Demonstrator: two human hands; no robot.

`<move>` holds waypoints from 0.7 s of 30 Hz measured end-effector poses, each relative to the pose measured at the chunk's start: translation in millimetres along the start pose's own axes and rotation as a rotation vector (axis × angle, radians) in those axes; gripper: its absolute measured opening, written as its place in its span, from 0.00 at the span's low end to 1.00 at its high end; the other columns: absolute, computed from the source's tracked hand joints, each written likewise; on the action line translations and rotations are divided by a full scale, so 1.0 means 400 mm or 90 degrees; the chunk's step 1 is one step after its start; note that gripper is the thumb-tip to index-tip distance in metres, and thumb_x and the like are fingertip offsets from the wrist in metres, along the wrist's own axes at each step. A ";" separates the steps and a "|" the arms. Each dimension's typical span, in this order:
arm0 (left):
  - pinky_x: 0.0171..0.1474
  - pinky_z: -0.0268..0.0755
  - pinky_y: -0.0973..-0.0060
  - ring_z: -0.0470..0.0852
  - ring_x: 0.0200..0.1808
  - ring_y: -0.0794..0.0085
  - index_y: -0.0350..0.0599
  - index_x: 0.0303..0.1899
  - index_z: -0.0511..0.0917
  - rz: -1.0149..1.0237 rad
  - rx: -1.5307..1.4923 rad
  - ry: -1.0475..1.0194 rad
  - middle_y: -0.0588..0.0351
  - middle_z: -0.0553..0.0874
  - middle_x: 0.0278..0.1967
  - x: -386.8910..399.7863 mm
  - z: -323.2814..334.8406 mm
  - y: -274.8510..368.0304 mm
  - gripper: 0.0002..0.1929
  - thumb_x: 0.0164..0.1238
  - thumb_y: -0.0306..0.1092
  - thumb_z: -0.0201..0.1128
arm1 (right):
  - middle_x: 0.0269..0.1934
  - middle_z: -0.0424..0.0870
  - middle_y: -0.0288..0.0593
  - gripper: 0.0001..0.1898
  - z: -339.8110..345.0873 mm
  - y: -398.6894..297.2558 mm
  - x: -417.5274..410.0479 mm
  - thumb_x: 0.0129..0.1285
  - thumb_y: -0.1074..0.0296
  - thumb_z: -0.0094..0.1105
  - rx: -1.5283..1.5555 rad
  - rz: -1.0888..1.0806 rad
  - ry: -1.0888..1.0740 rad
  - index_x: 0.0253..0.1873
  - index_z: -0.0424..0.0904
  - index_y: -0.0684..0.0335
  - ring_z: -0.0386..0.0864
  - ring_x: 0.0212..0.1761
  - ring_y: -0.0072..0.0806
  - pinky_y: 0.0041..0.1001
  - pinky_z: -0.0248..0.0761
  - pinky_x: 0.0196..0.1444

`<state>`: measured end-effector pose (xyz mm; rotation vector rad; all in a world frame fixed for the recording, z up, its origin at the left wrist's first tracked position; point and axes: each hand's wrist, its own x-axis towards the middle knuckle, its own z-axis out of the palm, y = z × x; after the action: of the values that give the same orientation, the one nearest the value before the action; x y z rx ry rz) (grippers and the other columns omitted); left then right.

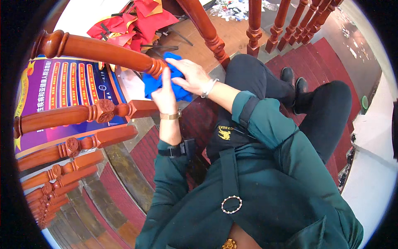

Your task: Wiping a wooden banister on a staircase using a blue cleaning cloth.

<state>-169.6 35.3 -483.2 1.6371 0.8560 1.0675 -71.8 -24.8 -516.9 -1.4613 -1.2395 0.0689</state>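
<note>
Both hands are at the carved part of a reddish-brown wooden baluster [108,49], with a bright blue cloth [178,88] bunched around it. My left hand [164,93], with a gold-coloured watch or bracelet at the wrist, presses the cloth against the wood, thumb along the near side. My right hand [192,74], wearing a silver-coloured bangle, lies over the cloth on the other side, its fingers on the blue fabric. The cloth hides the lower block of this baluster and part of the fingers.
More turned balusters [105,110] line the curving staircase. Red carpet [323,68] covers the steps where my shoes rest. Beyond the railing are a purple poster [74,90] bearing writing, red and yellow sheets [133,28], and scattered pale scraps [230,9]. A white wall [367,162] stands at the right.
</note>
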 end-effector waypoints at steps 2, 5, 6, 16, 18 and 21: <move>0.45 0.73 0.77 0.80 0.40 0.79 0.34 0.46 0.80 0.053 0.021 0.014 0.57 0.84 0.42 0.016 -0.003 0.074 0.15 0.64 0.37 0.64 | 0.50 0.76 0.52 0.34 -0.006 -0.038 0.041 0.53 0.65 0.62 0.025 -0.036 0.045 0.66 0.62 0.61 0.73 0.53 0.46 0.36 0.67 0.56; 0.40 0.74 0.78 0.82 0.34 0.81 0.34 0.38 0.84 0.100 0.171 0.021 0.58 0.86 0.34 0.042 -0.001 0.142 0.13 0.62 0.37 0.66 | 0.53 0.74 0.53 0.37 -0.004 -0.061 0.071 0.51 0.67 0.62 0.036 -0.075 0.092 0.67 0.59 0.60 0.71 0.56 0.47 0.37 0.66 0.58; 0.40 0.74 0.79 0.81 0.33 0.81 0.35 0.36 0.83 0.106 0.147 0.009 0.59 0.85 0.32 0.053 0.008 0.139 0.11 0.60 0.36 0.67 | 0.55 0.73 0.53 0.38 -0.002 -0.069 0.078 0.51 0.67 0.62 0.069 -0.052 0.089 0.68 0.56 0.59 0.71 0.56 0.47 0.37 0.65 0.59; 0.41 0.74 0.77 0.78 0.34 0.78 0.36 0.38 0.79 0.191 0.017 0.014 0.61 0.81 0.35 0.092 0.035 0.033 0.10 0.57 0.27 0.69 | 0.65 0.63 0.56 0.41 0.004 -0.038 0.058 0.53 0.62 0.61 0.167 0.136 -0.022 0.71 0.49 0.55 0.64 0.66 0.48 0.36 0.60 0.65; 0.41 0.74 0.77 0.78 0.35 0.78 0.37 0.38 0.79 0.179 0.007 0.013 0.61 0.82 0.35 0.077 0.045 0.036 0.09 0.57 0.27 0.69 | 0.65 0.63 0.56 0.41 0.008 -0.025 0.050 0.53 0.62 0.61 0.155 0.131 -0.029 0.71 0.49 0.55 0.64 0.66 0.48 0.36 0.61 0.65; 0.43 0.74 0.76 0.79 0.36 0.78 0.39 0.39 0.79 0.141 -0.004 0.004 0.60 0.82 0.36 0.062 0.047 0.032 0.09 0.58 0.26 0.68 | 0.64 0.64 0.55 0.40 0.013 -0.002 0.034 0.53 0.63 0.61 0.141 0.110 -0.031 0.70 0.50 0.56 0.66 0.64 0.48 0.36 0.63 0.63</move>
<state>-142.5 47.5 -467.7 1.7541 0.6862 1.2268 -69.8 -11.9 -510.4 -1.3755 -1.1041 0.3487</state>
